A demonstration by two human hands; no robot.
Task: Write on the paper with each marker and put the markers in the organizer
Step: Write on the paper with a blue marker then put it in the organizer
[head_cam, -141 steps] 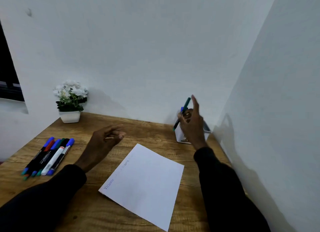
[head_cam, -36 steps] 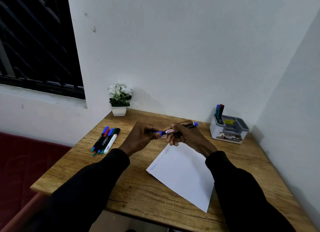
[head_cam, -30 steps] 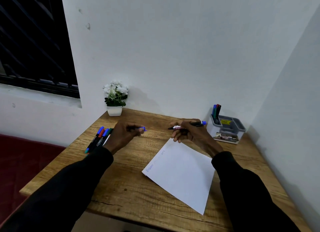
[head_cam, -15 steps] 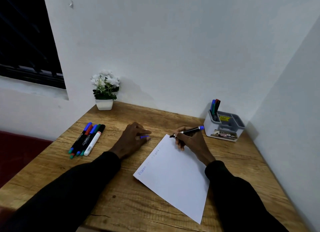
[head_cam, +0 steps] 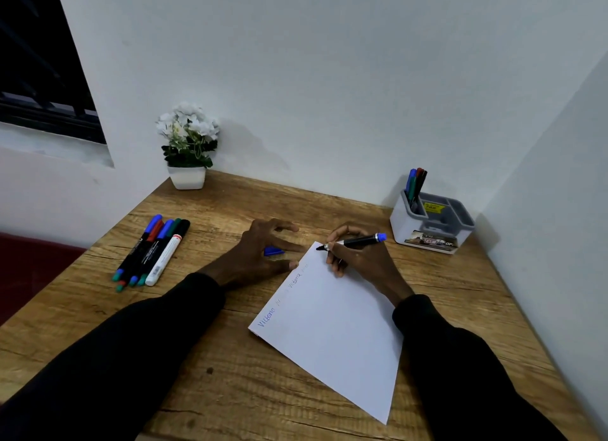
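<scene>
A white sheet of paper lies tilted on the wooden desk, with words written along its left edge. My right hand grips an uncapped black marker with a blue end, its tip at the paper's far corner. My left hand rests beside the paper's edge with the marker's blue cap between its fingers. Several capped markers lie side by side at the desk's left. A white and grey organizer stands at the back right with three markers upright in its tall compartment.
A small white pot of white flowers stands at the back left against the wall. White walls close the desk at the back and right. A dark window is at the upper left, and a red surface lies below the desk's left edge.
My hands pulled the blue cap off the marker; the left hand lowered with the cap to the desk, and the right hand brought the marker tip down to the paper's far corner.
</scene>
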